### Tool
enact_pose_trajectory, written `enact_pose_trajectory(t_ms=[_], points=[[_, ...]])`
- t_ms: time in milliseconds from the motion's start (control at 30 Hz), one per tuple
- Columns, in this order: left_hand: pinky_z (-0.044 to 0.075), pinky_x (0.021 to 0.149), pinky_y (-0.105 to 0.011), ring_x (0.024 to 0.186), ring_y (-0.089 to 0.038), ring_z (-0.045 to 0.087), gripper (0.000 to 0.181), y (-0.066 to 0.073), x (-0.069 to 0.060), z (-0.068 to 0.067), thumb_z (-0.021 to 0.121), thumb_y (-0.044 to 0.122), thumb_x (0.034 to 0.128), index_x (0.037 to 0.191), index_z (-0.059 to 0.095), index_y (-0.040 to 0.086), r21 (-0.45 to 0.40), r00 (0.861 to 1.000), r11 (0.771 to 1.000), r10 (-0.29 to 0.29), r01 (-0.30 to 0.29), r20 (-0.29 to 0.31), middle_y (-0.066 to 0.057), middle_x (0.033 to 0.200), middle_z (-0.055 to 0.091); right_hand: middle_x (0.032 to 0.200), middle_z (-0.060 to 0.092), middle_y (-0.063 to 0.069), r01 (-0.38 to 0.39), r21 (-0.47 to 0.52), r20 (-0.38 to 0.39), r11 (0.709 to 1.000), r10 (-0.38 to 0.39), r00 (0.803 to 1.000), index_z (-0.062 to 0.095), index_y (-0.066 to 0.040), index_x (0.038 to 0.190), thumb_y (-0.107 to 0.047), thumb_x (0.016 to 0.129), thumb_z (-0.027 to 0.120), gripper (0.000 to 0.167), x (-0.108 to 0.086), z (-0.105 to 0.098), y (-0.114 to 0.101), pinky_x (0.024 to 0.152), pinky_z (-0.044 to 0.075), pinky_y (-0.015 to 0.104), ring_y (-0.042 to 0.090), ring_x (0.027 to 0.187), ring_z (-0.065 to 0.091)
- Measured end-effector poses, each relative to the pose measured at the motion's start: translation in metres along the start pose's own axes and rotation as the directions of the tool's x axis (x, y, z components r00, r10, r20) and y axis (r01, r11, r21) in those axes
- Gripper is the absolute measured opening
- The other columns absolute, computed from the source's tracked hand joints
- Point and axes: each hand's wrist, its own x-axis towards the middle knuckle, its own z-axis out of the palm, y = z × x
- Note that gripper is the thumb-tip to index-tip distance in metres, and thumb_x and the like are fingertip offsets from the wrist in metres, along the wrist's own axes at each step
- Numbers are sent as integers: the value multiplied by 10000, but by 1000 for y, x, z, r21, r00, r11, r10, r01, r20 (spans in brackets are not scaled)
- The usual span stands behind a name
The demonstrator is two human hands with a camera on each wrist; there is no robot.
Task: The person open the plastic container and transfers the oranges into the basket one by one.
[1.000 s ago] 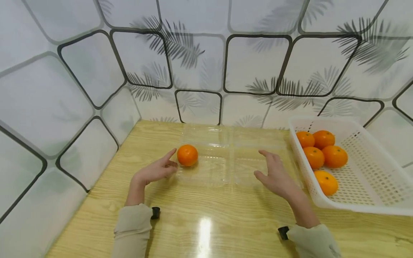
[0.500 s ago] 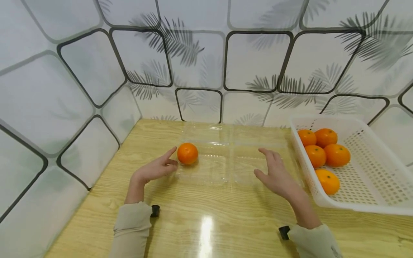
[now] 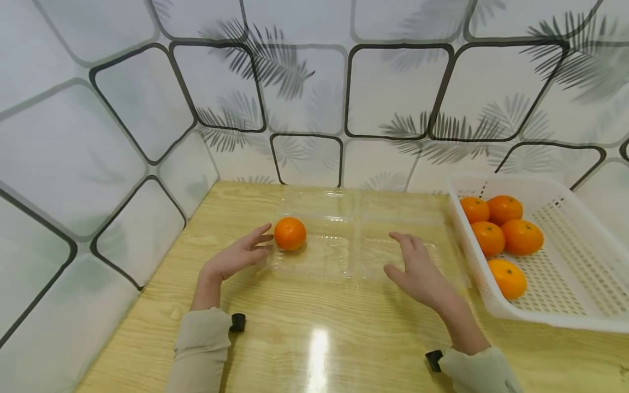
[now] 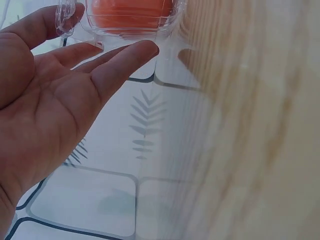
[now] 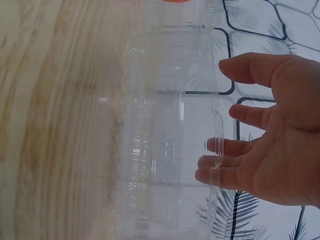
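A single orange (image 3: 290,233) sits at the left end of a clear plastic container (image 3: 331,256), which lies spread out on the table. My left hand (image 3: 237,257) is at the container's left edge beside the orange, fingers extended and holding nothing. In the left wrist view, its fingertips are close to the clear wall in front of the orange (image 4: 130,12); contact is hard to tell. Over the container's right part hovers my right hand (image 3: 420,270), thumb and fingers apart. The right wrist view shows that hand (image 5: 280,135) with its fingers at the clear plastic rim (image 5: 218,135), gripping nothing.
A white perforated basket (image 3: 580,273) stands to the right, with several oranges (image 3: 523,237) gathered at its left side. Patterned wall covering (image 3: 304,109) rises behind and left of the wooden table (image 3: 275,338).
My left fingers have straightened and spread a little beside the container. The right hand has shifted very slightly left. The head view has turned a little; the orange stays in place.
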Motion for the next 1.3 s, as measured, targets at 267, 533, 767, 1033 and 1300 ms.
enact_pose_trajectory(t_ms=[267, 533, 767, 1033, 1300], points=[[470, 1008, -393, 1389, -426, 396, 744, 0, 1, -1, 500, 68, 1005, 1606, 62, 89, -74, 1000, 997, 5, -5, 6, -281, 1565, 290, 1478, 234, 340, 12, 6, 4, 1000, -12, 1000, 264, 8, 1517, -159, 979, 581, 647, 1, 4, 1, 1003, 355, 676, 507, 1333, 304], [459, 1020, -407, 1358, -402, 445, 752, 2, -2, 0, 500, 102, 1003, 1611, 58, 124, -54, 1000, 998, -23, 24, 3, -280, 1551, 320, 1474, 244, 334, 6, 17, 13, 1000, -7, 1000, 266, 9, 1518, -142, 977, 591, 648, -1, 12, 5, 990, 371, 672, 511, 1333, 299], [459, 1010, -374, 1347, -409, 454, 755, 1, -1, 1, 501, 92, 1000, 1612, 60, 128, -60, 1000, 998, -15, 15, 9, -296, 1543, 321, 1490, 223, 331, 5, 22, 11, 1000, -5, 1000, 261, 6, 1519, -136, 981, 584, 643, -2, 10, 5, 998, 360, 680, 509, 1350, 275], [458, 1023, -400, 1345, -403, 459, 751, 3, 1, 1, 496, 96, 1009, 1612, 49, 128, -55, 1000, 998, -8, 10, 22, -285, 1546, 324, 1498, 224, 322, 8, 23, 7, 1000, -8, 1000, 253, 4, 1523, -152, 985, 590, 653, -4, 11, -2, 1011, 353, 677, 502, 1362, 274], [474, 1009, -374, 1364, -429, 427, 759, -2, 2, 1, 503, 84, 1016, 1611, 33, 118, -82, 1000, 997, 6, -4, 29, -296, 1550, 308, 1502, 246, 298, 40, 80, -2, 996, -40, 999, 280, 1, 1512, -130, 973, 592, 637, 3, 22, -11, 1033, 351, 656, 472, 1370, 291]])
